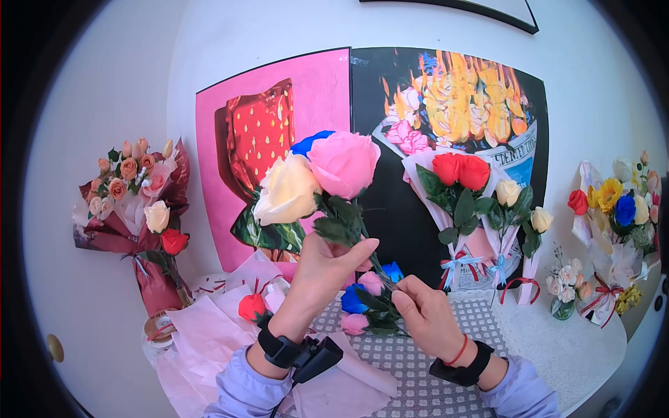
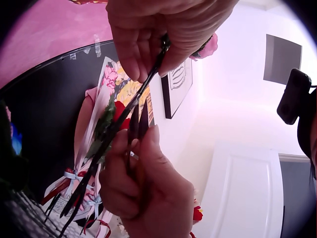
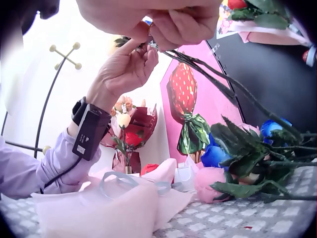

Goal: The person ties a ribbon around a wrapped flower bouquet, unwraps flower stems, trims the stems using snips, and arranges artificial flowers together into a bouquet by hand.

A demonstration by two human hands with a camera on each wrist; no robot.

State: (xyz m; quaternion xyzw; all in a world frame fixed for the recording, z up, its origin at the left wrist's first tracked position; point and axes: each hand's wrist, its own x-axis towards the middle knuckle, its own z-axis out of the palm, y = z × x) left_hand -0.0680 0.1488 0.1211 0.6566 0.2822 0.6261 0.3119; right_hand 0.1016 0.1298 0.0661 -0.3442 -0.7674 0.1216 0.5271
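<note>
My left hand (image 1: 327,268) holds up a bunch of roses by the dark green stems (image 2: 116,126): a pink rose (image 1: 345,166), a cream rose (image 1: 287,191) and a blue rose (image 1: 306,143) partly behind them. Lower and to the right, my right hand (image 1: 428,317) is close to the stems' lower length. In the left wrist view its fingers grip snips (image 2: 143,121) with two dark pointed blades, tips right at the stems. The snips' handle is mostly hidden in the fingers. Below the hands, more blue roses (image 1: 354,299) and pink roses (image 1: 354,323) lie on the table.
Pink wrapping paper (image 1: 209,324) spreads over the table's left, with a red rose (image 1: 251,307) on it. Wrapped bouquets (image 1: 132,202) stand left and right. Two posters (image 1: 244,139) lean on the wall behind. A grey patterned cloth (image 1: 446,362) covers the middle.
</note>
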